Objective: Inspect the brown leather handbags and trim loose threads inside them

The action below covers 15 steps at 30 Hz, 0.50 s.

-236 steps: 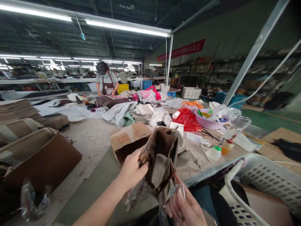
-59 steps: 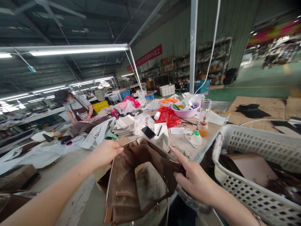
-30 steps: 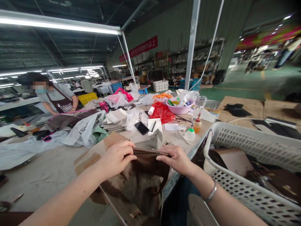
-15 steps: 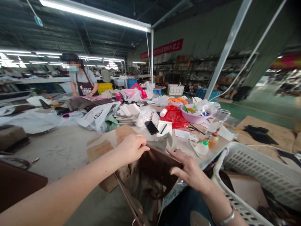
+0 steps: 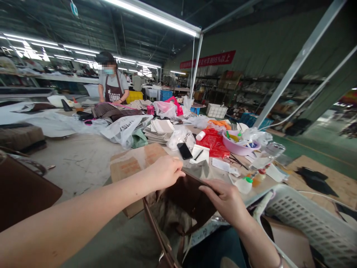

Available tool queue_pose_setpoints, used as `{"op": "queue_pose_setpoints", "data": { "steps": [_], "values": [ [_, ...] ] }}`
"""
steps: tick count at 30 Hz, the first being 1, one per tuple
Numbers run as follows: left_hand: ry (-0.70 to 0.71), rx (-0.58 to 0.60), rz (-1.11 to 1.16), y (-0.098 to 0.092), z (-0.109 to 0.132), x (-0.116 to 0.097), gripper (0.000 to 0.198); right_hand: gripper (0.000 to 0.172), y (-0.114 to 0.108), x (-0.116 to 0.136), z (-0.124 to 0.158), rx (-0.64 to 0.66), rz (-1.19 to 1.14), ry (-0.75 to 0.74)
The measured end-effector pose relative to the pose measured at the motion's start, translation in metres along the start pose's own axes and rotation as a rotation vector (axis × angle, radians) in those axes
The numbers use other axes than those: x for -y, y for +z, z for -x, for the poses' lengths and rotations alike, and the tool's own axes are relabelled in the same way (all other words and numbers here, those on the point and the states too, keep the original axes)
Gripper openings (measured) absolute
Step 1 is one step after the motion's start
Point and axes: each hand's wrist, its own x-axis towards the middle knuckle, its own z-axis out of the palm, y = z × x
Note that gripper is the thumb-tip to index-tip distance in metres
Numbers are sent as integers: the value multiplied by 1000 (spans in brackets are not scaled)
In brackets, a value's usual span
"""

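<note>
Left hand (image 5: 166, 172) pinches the brown bag (image 5: 192, 195) by its rim, right hand (image 5: 227, 197) loosely grips it too, bag's gaping just below both.

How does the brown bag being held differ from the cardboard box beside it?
The bag is dark brown; the box is lighter tan, with pale tape. The left hand and right hand hold the bag's rim, while the box rests on the table, ungripped. Both are brownish.
</note>
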Motion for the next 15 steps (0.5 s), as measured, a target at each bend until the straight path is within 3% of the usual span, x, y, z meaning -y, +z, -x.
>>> {"op": "queue_pose_setpoints", "data": {
  "steps": [11, 15],
  "values": [
    [19, 10, 16, 2, -2, -2, 26, 20, 1, -1, 3, -9, 39, 23],
    [17, -15, -2, 6, -2, 0, 25, 32, -3, 6, 4, 74, 96, 49]
  ]
}}
